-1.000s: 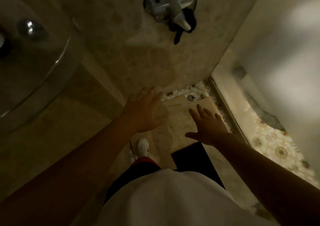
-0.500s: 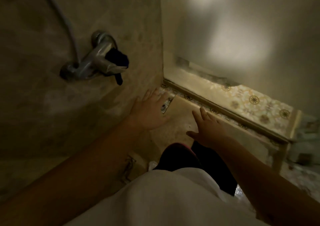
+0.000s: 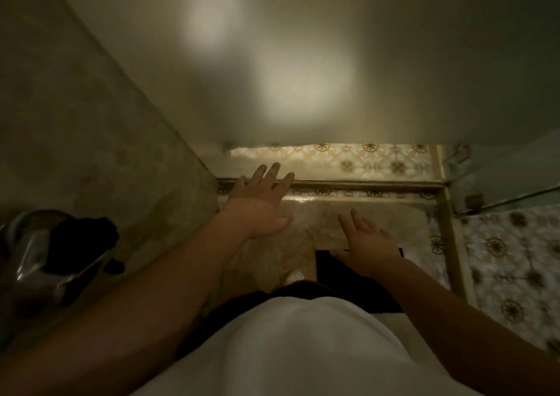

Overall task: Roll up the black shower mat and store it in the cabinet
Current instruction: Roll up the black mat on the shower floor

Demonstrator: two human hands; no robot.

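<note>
Both hands, the left hand (image 3: 260,207) and the right hand (image 3: 368,244), are spread open and hold nothing above the beige shower floor (image 3: 318,222), where the flat black shower mat (image 3: 328,266) lies partly under the right one, with no readable writing.

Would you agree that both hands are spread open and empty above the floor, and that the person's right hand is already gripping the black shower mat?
Not quite: the head view shows the right hand open with fingers spread, gripping nothing. It hovers over the near edge of the black shower mat, which lies flat on the floor. The left hand is likewise open and empty.
</note>
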